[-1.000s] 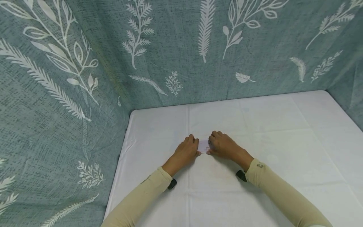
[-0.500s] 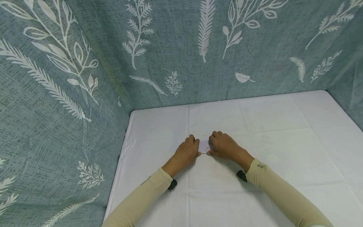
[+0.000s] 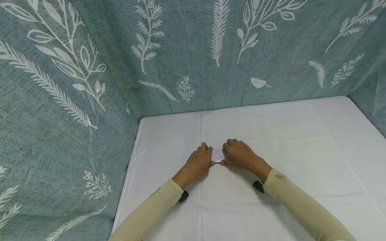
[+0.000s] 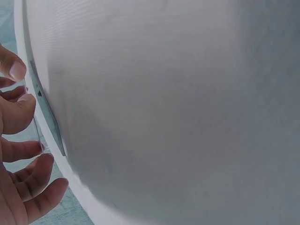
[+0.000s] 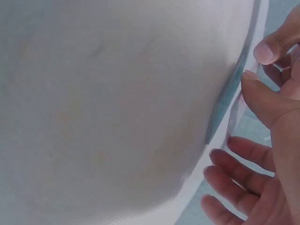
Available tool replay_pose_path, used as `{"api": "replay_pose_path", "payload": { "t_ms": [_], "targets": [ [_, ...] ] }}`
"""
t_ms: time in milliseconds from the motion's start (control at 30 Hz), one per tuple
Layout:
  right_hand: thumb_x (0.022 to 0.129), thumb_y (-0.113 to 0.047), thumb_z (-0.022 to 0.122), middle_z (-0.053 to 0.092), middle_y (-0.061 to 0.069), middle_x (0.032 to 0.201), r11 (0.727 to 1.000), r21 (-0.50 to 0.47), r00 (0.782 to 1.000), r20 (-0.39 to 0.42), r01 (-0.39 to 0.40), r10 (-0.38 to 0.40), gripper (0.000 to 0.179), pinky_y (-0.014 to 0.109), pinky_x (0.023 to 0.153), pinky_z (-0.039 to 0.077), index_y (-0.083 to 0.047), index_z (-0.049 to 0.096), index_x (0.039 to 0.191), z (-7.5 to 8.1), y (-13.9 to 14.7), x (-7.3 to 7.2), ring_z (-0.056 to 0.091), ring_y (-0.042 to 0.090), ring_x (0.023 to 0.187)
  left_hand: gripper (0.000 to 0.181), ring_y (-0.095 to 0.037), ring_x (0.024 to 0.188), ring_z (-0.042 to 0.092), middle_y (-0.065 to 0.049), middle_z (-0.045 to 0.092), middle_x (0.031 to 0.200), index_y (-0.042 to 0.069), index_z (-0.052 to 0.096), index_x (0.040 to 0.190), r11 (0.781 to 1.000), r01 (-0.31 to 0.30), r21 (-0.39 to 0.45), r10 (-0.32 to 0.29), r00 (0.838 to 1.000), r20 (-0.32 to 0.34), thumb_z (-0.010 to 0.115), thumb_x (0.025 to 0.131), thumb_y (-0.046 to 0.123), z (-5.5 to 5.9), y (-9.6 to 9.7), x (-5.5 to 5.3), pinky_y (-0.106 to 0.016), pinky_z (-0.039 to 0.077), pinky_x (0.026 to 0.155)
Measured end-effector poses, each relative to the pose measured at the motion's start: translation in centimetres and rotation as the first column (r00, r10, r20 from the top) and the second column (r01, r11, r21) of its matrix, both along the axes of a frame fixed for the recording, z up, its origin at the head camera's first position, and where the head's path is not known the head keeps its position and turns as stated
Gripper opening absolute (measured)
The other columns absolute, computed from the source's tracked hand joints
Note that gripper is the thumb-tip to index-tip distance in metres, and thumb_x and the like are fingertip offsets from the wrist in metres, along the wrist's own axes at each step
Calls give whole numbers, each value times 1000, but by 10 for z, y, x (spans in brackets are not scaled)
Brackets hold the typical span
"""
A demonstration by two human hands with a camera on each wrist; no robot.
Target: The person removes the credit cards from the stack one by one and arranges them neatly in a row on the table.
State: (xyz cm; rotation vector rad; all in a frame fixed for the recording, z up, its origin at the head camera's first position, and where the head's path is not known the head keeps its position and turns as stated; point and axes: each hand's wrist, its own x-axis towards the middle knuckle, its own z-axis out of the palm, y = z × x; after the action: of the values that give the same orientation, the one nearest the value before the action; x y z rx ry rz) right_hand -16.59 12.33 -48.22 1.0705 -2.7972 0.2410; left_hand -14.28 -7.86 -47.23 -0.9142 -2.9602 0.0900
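Between my two hands is a small, thin rectangular sheet (image 3: 217, 155), lilac with a faint pattern near its right end. My left hand (image 3: 199, 160) pinches its left end between thumb and fingers; my right hand (image 3: 239, 154) pinches the other end. Both thumbs sit on the near edge, close together. From the wrists the sheet (image 5: 233, 117) looks partly see-through, seen nearly edge-on. Just under it, a flat glossy slab (image 4: 48, 115) with a dark rim lies on the white cloth, reflecting teal. The hands cover both ends, so the slab's kind cannot be told.
A white cloth (image 3: 289, 150) with fold creases covers the table. Teal leaf-print curtains (image 3: 193, 50) hang along its back and left sides. Small black devices (image 3: 258, 186) are at both wrists, beneath the beige sleeves (image 3: 297, 202).
Both hands keep their hold and shift very slightly to the right with the sheet. A darker line now shows along its near edge.
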Motion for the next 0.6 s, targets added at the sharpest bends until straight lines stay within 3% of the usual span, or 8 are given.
{"api": "replay_pose_path", "payload": {
  "t_ms": [600],
  "targets": [
    [70,-50,79,57,2,94,999,-34,998,66,3,0,58,30,66,46,-7,61,105,13,3,10,54,16,80,50,-22,87,56,-16,47,114,-1,49,122,1000,-6,-1,6,999,37,61,92,36,10,-4,11,-29,49,65]
  ]
}}
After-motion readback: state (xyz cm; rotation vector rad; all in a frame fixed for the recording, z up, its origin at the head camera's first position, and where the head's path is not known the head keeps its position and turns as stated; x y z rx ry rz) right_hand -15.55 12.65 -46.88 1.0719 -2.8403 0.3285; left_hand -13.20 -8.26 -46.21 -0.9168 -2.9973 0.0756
